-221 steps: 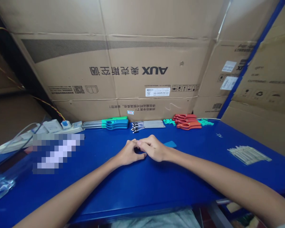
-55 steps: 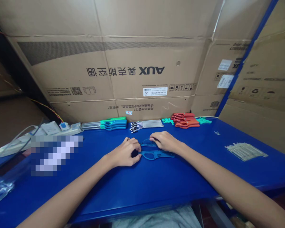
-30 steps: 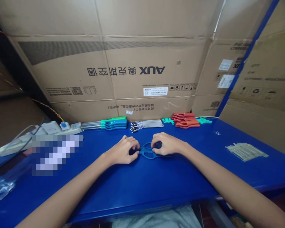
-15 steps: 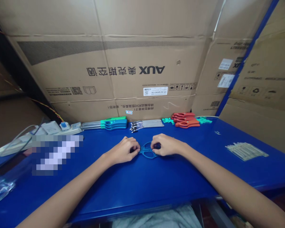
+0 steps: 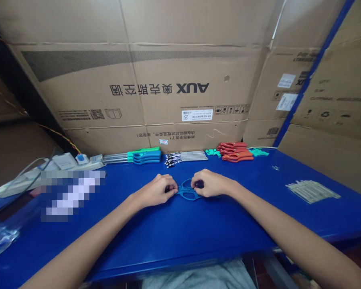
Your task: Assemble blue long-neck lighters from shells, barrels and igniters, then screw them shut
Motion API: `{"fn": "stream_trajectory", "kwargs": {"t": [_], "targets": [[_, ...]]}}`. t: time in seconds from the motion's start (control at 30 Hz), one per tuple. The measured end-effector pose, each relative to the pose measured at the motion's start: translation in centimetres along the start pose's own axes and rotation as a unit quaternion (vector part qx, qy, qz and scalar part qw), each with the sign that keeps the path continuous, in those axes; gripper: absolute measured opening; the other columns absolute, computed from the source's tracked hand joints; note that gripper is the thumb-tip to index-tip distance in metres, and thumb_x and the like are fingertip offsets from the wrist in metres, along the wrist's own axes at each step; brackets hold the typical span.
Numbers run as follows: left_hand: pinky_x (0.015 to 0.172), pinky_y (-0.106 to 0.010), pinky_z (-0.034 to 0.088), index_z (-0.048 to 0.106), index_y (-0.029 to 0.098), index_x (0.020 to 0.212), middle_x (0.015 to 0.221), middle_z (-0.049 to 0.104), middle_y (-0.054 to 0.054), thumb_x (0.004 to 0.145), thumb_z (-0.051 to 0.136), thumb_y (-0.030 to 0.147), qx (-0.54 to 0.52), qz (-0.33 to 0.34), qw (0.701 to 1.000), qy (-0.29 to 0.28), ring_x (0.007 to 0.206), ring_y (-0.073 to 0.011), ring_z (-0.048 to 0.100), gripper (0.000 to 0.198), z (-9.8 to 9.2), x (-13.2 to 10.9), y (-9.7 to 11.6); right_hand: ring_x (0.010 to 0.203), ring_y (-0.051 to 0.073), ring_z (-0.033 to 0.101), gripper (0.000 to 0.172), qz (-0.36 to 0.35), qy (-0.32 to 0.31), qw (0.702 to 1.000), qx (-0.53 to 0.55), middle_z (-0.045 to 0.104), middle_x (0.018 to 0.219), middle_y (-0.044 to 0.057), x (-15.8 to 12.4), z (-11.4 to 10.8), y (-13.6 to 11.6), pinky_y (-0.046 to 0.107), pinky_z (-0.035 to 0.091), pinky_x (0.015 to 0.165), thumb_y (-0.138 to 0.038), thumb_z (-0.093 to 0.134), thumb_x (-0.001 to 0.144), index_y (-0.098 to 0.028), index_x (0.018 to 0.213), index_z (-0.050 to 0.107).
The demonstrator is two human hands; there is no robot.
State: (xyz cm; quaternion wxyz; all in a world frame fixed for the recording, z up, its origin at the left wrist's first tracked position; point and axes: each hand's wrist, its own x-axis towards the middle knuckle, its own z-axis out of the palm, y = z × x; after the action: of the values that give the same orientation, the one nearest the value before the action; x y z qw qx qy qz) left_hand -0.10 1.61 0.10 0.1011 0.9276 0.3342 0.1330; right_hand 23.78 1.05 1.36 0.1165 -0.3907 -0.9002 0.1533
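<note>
On the table in front of me lies a blue plastic handle casing (image 5: 189, 196), spread as two looped halves side by side. My left hand (image 5: 161, 189) is closed in a pinch at the casing's left end. Over its right part my right hand (image 5: 209, 184) is also closed, fingertips pressed down on the plastic. Something dark shows within the curl of the right fingers, but I cannot make out what it is. The fingers hide both ends of the casing and any small part between them.
Blue and green handles with metal rods (image 5: 144, 156) lie along the back, beside metal tubes with wires (image 5: 192, 156). Further right are orange handles (image 5: 237, 155) and small green pieces (image 5: 258, 152). Thin pale sticks (image 5: 313, 191) lie at right, a power strip (image 5: 27, 182) at left.
</note>
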Motion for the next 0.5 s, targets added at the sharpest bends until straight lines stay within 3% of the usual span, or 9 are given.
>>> {"fn": "stream_trajectory", "kwargs": {"t": [0.5], "targets": [[0.066,-0.026,0.042,0.067,0.018,0.084,0.077,0.063,-0.002,0.088,0.053,0.026,-0.017,-0.010,1.000,0.005,0.073,-0.0155,0.056,0.016,0.14,0.02,-0.02,0.070,0.013,0.061,0.026,0.033,-0.009,0.998,0.047,0.072,0.081,0.003,0.07,-0.10,0.17,0.021,0.044,0.064,-0.008,0.060,0.067,-0.016,0.089,0.074]]}}
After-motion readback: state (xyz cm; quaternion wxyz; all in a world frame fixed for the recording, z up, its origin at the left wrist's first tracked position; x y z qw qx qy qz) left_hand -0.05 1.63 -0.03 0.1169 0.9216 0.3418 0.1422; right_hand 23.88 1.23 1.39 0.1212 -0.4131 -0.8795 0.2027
